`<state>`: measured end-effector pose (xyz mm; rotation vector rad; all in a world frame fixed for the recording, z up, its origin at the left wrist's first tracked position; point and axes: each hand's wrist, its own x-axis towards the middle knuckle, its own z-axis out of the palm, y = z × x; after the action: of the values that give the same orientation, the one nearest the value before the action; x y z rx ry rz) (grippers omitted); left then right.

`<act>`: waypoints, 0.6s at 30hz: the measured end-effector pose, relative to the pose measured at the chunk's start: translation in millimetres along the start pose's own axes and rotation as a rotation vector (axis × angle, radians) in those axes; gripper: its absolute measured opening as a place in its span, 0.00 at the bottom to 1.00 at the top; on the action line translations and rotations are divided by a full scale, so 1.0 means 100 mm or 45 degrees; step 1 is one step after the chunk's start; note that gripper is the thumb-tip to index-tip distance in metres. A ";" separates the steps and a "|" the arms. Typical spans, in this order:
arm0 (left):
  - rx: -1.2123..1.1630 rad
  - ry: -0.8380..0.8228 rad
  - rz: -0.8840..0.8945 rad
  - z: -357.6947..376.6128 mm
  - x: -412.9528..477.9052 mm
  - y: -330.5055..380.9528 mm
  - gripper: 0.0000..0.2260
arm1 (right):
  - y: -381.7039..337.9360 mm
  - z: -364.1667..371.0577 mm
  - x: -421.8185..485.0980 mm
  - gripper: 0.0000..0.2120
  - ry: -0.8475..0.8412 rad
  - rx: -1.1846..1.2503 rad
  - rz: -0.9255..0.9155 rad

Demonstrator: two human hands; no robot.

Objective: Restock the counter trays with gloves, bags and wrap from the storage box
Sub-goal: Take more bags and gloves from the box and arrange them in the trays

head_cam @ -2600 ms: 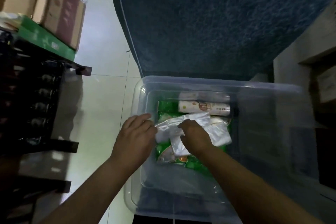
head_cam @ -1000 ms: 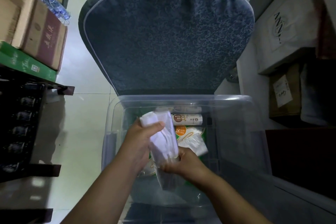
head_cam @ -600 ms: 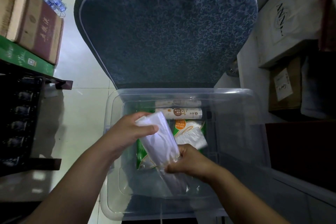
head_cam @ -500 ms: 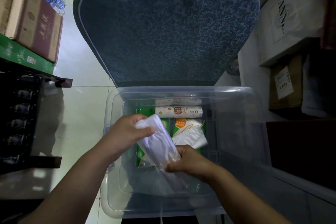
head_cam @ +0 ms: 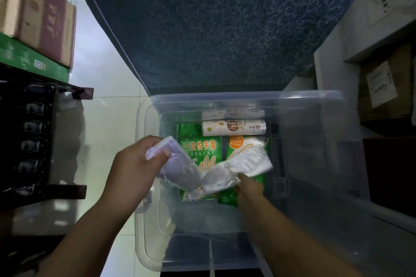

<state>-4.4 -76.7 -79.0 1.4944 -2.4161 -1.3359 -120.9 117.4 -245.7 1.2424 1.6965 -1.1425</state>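
Pale floor tiles (head_cam: 105,69) surround the clear plastic storage box (head_cam: 315,105), where our left hand (head_cam: 135,170) grips one white bag packet (head_cam: 174,163) by the left wall and our right hand (head_cam: 249,189) pinches a second white packet (head_cam: 240,167) slanting toward the far-right corner.

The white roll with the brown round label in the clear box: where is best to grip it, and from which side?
Probably around its middle, from above. The roll lies on its side, long axis left to right, close to the far wall of the box and uncovered on top, so a grip can span its narrow width there.
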 end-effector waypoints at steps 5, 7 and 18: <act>-0.070 0.017 -0.026 -0.04 0.04 -0.06 0.09 | -0.01 0.23 -0.08 0.12 -0.078 0.056 -0.166; -0.110 0.013 -0.043 -0.08 0.04 -0.04 0.10 | -0.09 0.24 -0.24 0.12 -0.098 0.000 -0.342; -0.451 -0.278 0.002 -0.54 -0.13 0.79 0.04 | -0.92 -0.55 -1.71 0.12 -0.748 -0.617 -1.010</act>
<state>-33.6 -87.4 12.6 1.3138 -2.1298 -1.8934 -167.1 102.3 -49.4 -0.1119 1.8506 -1.2411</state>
